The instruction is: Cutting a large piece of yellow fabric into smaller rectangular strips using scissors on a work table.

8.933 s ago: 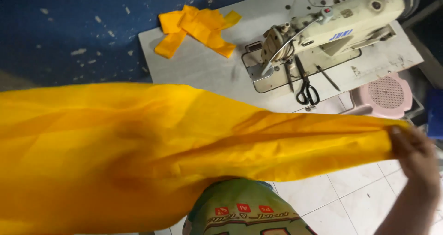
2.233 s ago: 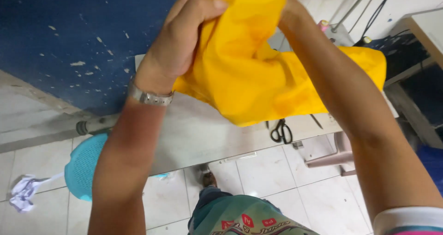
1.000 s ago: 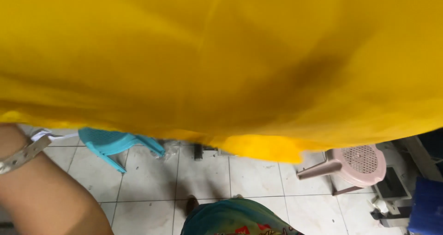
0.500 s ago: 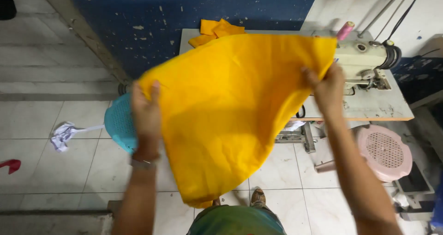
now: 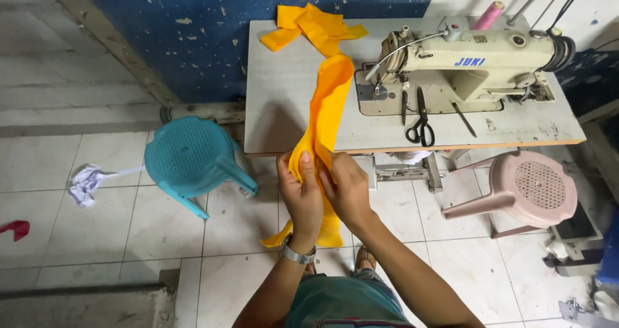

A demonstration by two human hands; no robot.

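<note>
1. Left of the hands, a teal stool [image 5: 193,160] is being left standing on the floor.
2. The yellow cloth [image 5: 322,115] is being clamped by the left hand [image 5: 301,196] and the right hand [image 5: 346,189], side by side, equally near.
3. Its long axis is being run away from the hands, up onto the tabletop [image 5: 290,109].
4. Beyond and right of the hands, scissors [image 5: 420,129] are being left beside the sewing machine [image 5: 471,60].
</note>
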